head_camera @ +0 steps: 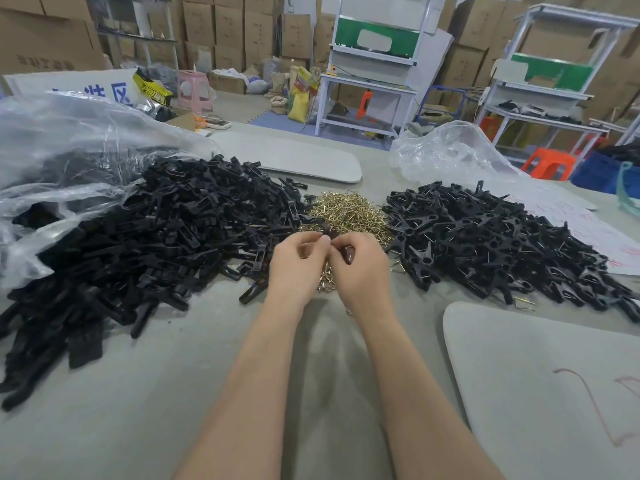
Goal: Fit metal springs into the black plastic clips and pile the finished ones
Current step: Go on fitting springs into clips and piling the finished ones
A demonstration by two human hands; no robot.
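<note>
Head view: the grey table (173,427) is seen carrying three heaps, laid out so that stock is taken from one side and finished work is dropped on the other. Toward the table's left edge the largest heap, of loose clip halves (156,230), is spilled from a clear, crinkled plastic bag (69,133); the pieces are flat, matt and elongated. Toward the right edge the finished clips (485,237) are piled, cross-shaped, with thin wire glinting on them. Between the two heaps the springs (346,211) are massed as a fine, brassy tangle, within easy reach. Over its near side the left hand (294,265) and right hand (360,268) are brought together, fingers curled, and a black clip (347,253) is pinched between them. Whether a spring is already gripped cannot be told.
</note>
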